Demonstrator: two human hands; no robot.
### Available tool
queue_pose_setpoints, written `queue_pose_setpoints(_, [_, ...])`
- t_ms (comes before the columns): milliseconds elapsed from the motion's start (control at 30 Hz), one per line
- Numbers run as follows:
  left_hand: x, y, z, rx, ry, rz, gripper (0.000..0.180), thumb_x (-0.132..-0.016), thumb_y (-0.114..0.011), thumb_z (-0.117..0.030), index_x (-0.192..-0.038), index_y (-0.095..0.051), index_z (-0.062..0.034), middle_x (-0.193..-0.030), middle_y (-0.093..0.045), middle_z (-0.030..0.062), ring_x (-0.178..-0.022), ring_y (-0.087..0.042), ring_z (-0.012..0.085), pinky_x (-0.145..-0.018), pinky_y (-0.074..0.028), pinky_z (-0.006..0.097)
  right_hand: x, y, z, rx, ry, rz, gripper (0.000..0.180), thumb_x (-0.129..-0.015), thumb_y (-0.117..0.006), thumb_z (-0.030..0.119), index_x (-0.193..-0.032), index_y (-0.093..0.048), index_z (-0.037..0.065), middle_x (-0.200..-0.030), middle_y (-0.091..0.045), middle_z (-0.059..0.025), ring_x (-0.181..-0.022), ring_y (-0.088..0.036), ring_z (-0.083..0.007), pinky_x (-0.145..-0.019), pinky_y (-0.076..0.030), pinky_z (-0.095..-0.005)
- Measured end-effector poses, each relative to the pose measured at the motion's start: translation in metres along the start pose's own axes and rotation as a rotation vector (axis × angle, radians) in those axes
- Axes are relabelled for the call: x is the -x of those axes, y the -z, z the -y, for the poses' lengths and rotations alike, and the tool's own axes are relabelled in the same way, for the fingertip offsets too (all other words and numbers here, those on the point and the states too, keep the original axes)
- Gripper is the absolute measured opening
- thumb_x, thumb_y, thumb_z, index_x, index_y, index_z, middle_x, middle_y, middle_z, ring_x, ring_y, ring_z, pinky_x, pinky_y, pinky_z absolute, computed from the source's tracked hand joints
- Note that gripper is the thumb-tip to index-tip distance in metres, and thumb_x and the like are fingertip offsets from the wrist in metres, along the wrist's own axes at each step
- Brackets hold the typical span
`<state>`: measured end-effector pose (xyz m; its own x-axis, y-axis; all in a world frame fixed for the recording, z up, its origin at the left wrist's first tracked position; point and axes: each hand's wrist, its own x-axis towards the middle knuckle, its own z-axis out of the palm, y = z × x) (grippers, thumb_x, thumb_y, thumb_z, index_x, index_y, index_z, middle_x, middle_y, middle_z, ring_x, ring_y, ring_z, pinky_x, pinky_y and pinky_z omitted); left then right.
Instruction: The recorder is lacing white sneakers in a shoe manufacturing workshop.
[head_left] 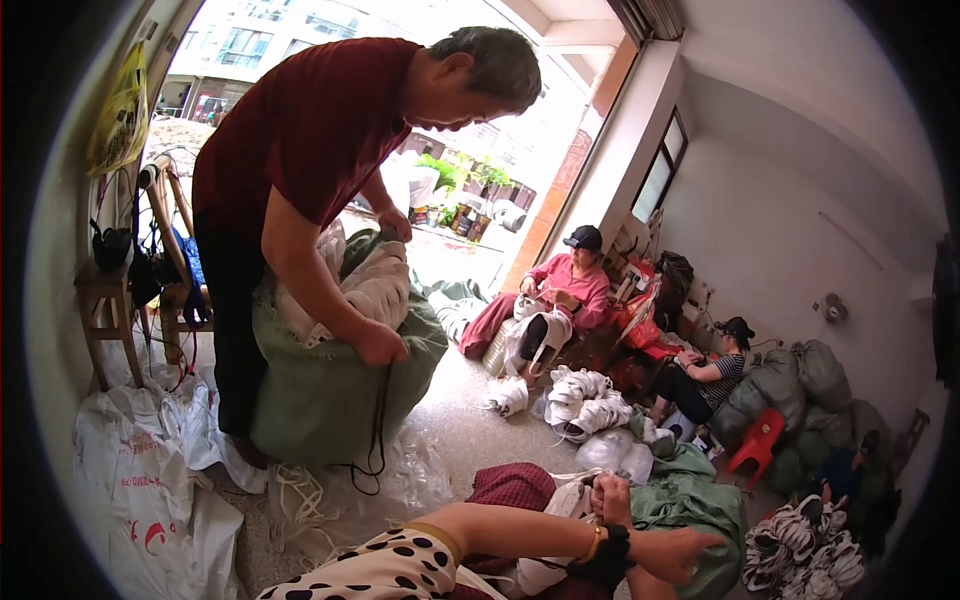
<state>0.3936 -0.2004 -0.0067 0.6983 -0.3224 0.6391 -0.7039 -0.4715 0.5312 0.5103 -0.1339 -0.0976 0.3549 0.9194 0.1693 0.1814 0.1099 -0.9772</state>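
Observation:
My left arm, in a polka-dot sleeve with a black wristband, reaches across to the right and crosses over my right forearm. At its end my left hand (672, 552) is curled, one finger jutting out, in front of a green sack (705, 510). My right hand (610, 497) is raised in a fist behind the left forearm, beside a white bundle (568, 497) at my lap. What either hand grips is too small to make out. Dark red checked cloth (512, 487) covers my leg. My left forearm hides part of the white bundle.
At left a standing person (310, 130) reaches into a large green sack (330, 400) of white material. Two people (575, 285) (715, 375) sit farther back. White bundles (585, 405), a red stool (757, 440), stuffed sacks (790, 385) and a white-and-black pile (805, 550) lie around.

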Motion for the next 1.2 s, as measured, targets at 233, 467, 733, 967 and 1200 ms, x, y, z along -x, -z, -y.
queue_pose_setpoints(233, [0.021, -0.008, 0.037, -0.16, -0.028, -0.186, 0.083, -0.067, -0.069, -0.009, -0.144, -0.041, 0.0055, -0.096, -0.065, 0.0203, -0.086, -0.064, 0.0338, -0.073, -0.05, 0.041, -0.002, -0.02, 0.016, 0.034, 0.019, 0.003, 0.034, -0.099, -0.049, 0.028, -0.073, -0.053, 0.007, -0.05, -0.045, 0.0008, -0.038, -0.038, -0.0065, -0.036, -0.025, -0.0248])
queue_pose_setpoints(467, [-0.004, 0.025, -0.035, 0.026, -0.065, -0.057, 0.089, -0.072, -0.068, -0.004, -0.149, -0.026, 0.0083, -0.066, -0.061, 0.0137, -0.061, -0.063, 0.0297, -0.059, -0.049, 0.037, 0.002, -0.019, 0.019, -0.033, 0.023, 0.051, 0.034, -0.099, -0.051, 0.03, -0.072, -0.054, 0.009, -0.051, -0.045, 0.0019, -0.038, -0.036, -0.005, -0.036, -0.025, -0.0246])
queue_pose_setpoints(733, [0.073, 0.037, 0.009, -0.034, 0.206, -0.008, 0.083, -0.078, -0.069, -0.005, -0.151, -0.029, 0.0029, -0.07, -0.064, 0.0129, -0.064, -0.064, 0.0288, -0.062, -0.049, 0.037, 0.003, -0.021, 0.009, -0.046, 0.03, 0.003, 0.037, -0.102, -0.049, 0.032, -0.073, -0.054, 0.008, -0.05, -0.044, 0.0026, -0.039, -0.036, -0.0051, -0.037, -0.025, -0.0244])
queue_pose_setpoints(967, [0.057, 0.034, 0.019, -0.103, 0.027, -0.128, 0.08, -0.08, -0.069, -0.008, -0.15, -0.032, 0.0022, -0.078, -0.065, 0.0149, -0.072, -0.065, 0.0296, -0.066, -0.05, 0.038, 0.008, -0.023, 0.013, -0.03, 0.01, 0.036, 0.038, -0.102, -0.049, 0.034, -0.075, -0.054, 0.008, -0.05, -0.043, 0.0028, -0.038, -0.035, -0.0057, -0.037, -0.025, -0.0251])
queue_pose_setpoints(1200, [0.037, 0.056, -0.029, -0.114, 0.024, -0.123, 0.078, -0.078, -0.067, -0.007, -0.148, -0.034, 0.0012, -0.08, -0.064, 0.0165, -0.075, -0.065, 0.0317, -0.069, -0.05, 0.039, 0.008, -0.023, 0.016, 0.015, 0.036, -0.027, 0.04, -0.101, -0.049, 0.034, -0.07, -0.052, 0.01, -0.049, -0.044, 0.0028, -0.039, -0.035, -0.0057, -0.036, -0.023, -0.0261])
